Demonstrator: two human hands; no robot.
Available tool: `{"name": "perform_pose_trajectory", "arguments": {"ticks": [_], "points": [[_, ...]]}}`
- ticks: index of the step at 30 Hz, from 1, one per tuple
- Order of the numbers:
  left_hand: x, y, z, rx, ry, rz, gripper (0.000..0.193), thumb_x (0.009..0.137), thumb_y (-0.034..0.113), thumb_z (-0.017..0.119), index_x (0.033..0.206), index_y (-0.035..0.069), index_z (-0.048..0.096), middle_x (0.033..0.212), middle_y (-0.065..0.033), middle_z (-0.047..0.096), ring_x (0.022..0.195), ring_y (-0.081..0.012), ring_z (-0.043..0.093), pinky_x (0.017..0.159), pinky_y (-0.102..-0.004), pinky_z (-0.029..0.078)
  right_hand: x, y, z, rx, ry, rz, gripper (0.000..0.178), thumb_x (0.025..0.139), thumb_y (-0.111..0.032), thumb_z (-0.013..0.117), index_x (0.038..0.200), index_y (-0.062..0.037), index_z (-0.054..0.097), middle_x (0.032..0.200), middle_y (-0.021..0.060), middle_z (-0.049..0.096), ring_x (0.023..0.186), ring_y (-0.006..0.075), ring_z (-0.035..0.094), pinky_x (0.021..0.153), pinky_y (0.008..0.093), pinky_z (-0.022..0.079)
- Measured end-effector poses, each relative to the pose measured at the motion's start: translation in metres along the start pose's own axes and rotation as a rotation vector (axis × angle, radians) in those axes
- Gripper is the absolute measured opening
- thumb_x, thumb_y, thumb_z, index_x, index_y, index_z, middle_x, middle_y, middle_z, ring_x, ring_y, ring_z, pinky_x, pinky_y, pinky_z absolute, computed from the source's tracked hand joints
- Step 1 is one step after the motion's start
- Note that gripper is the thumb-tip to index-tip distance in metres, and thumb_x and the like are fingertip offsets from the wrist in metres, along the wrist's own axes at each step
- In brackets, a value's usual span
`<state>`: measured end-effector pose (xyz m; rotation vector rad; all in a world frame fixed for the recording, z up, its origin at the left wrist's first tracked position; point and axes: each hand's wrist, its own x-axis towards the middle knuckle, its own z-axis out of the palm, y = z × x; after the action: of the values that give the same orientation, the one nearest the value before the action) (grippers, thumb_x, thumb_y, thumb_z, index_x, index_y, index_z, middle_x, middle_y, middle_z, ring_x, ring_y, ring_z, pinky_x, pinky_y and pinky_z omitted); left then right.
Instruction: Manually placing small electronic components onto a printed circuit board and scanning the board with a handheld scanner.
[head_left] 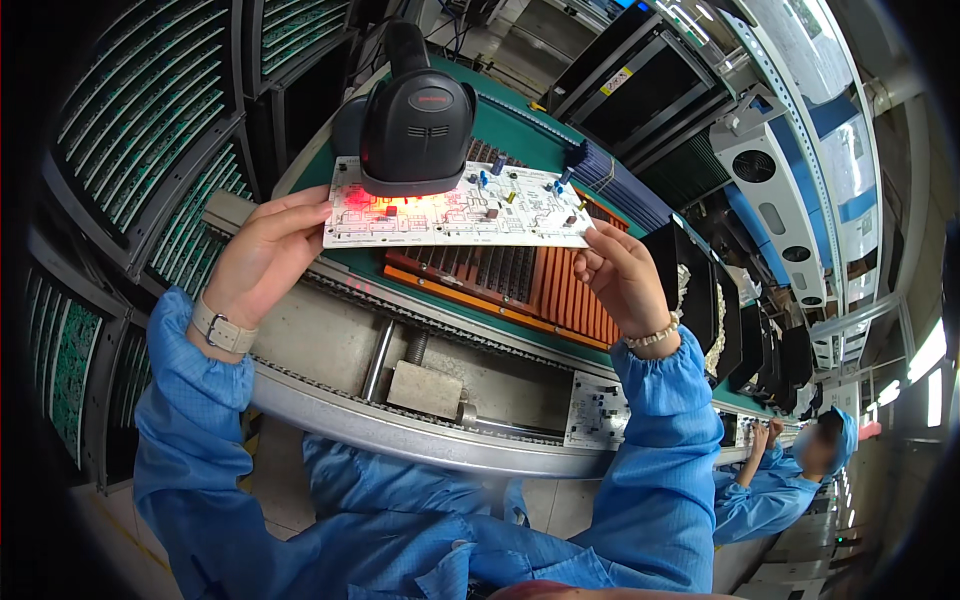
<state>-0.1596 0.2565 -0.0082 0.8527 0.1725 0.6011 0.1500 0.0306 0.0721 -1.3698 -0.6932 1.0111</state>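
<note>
Between my two hands I hold up a long white circuit board [470,225] with printed traces and small parts standing on it. My left hand [262,250] pinches its left end, thumb on top. At the right end my right hand [625,275] grips the corner, with the other fingers curled. Over the board's left half hangs a black barcode scanner [418,125], and red light from it falls on the board. The scanner's head hides part of the board's far edge.
Beneath the board lies a brown slotted rack [570,285] on a green mat. A conveyor rail [400,450] runs in front of me, carrying another white board [597,410]. Racks of green boards [145,100] stand at left, black bins [690,290] at right. A co-worker [790,480] works further right.
</note>
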Motion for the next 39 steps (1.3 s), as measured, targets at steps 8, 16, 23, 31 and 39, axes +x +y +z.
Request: {"name": "perform_pose_trajectory", "arguments": {"ticks": [8,16,23,31,39], "points": [[-0.005,0.002,-0.001,-0.026,0.038,-0.013,0.035,0.1,0.004,0.051,0.13,-0.013,0.055,0.127,-0.0168,0.063,0.118,-0.0211,0.059,0.107,-0.0333,0.044,0.005,-0.003,0.008,0.004,-0.014,-0.007,0.029,0.101,-0.015,0.057,0.121,0.0054,0.055,0.091,0.0046,0.068,0.073,0.0088,0.065,0.067,0.0223,0.052],[-0.026,-0.01,0.006,-0.071,0.064,-0.12,0.037,0.097,0.0,0.052,0.131,-0.015,0.053,0.131,-0.0208,0.061,0.12,-0.0258,0.061,0.108,-0.0364,0.045,-0.024,0.012,-0.006,-0.06,0.034,0.074,0.015,0.1,-0.017,0.058,0.102,-0.0022,0.059,0.086,0.0052,0.067,0.067,0.0092,0.063,0.06,0.021,0.051],[-0.063,-0.004,0.013,0.415,0.161,-0.324,0.028,0.095,0.0,0.06,0.122,-0.007,0.058,0.11,-0.0121,0.069,0.096,-0.0129,0.067,0.088,-0.0261,0.054,-0.091,0.041,0.004,-0.333,-0.048,0.345,0.02,0.1,-0.021,0.063,0.09,-0.0047,0.057,0.072,0.0015,0.066,0.054,0.0069,0.062,0.047,0.0185,0.041],[-0.076,-0.022,-0.024,0.866,0.025,-0.347,0.014,0.093,0.0,0.064,0.106,-0.002,0.06,0.107,-0.0034,0.062,0.088,-0.005,0.061,0.078,-0.0202,0.049,-0.116,0.083,0.013,-0.36,-0.268,0.535,0.024,0.102,-0.019,0.061,0.085,-0.0032,0.055,0.059,-0.0013,0.06,0.048,0.0042,0.053,0.043,0.0197,0.035],[-0.059,-0.022,-0.024,0.966,0.033,-0.393,0.014,0.093,0.003,0.067,0.106,0.001,0.062,0.092,0.0012,0.064,0.082,-0.0034,0.058,0.074,-0.0194,0.046,-0.114,0.099,0.015,-0.5,-0.238,0.504,0.02,0.1,-0.018,0.063,0.088,-0.003,0.056,0.061,-0.0002,0.062,0.048,0.0044,0.054,0.043,0.0207,0.037]]}}
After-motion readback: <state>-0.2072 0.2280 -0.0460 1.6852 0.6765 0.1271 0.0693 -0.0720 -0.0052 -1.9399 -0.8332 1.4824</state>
